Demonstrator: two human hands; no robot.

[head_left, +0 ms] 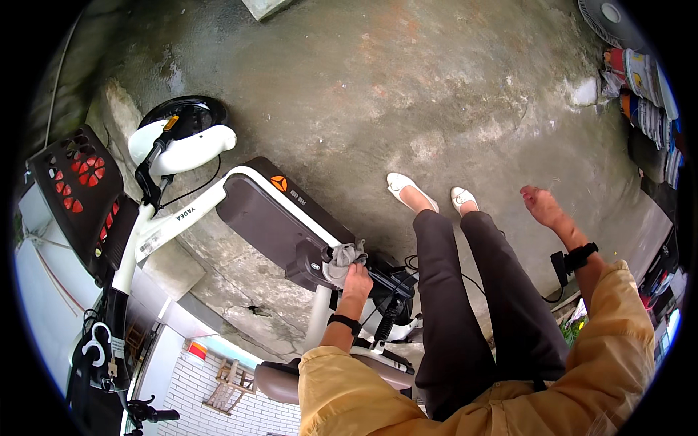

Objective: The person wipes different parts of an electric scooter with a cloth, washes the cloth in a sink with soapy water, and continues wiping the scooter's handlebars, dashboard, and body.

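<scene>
My left hand point(355, 283) is closed on a crumpled grey cloth point(347, 254). It presses the cloth against the rear end of the dark footboard part of a white and black electric bike point(183, 214), just in front of the seat post area. My right hand point(542, 206) hangs out to the right over the concrete floor, away from the bike. Its fingers are loosely bent and apart, with nothing seen in them. Both wrists wear black bands. The brown bike seat point(280, 381) is partly hidden by my left sleeve.
The bike's front wheel point(190, 116) and black basket point(76, 192) are at the left, its handlebar grip point(156, 415) at lower left. A wooden chair point(231, 387) stands by white brick. Stacked papers point(651, 123) and a fan point(607, 18) line the right. My white shoes point(411, 190) stand on concrete.
</scene>
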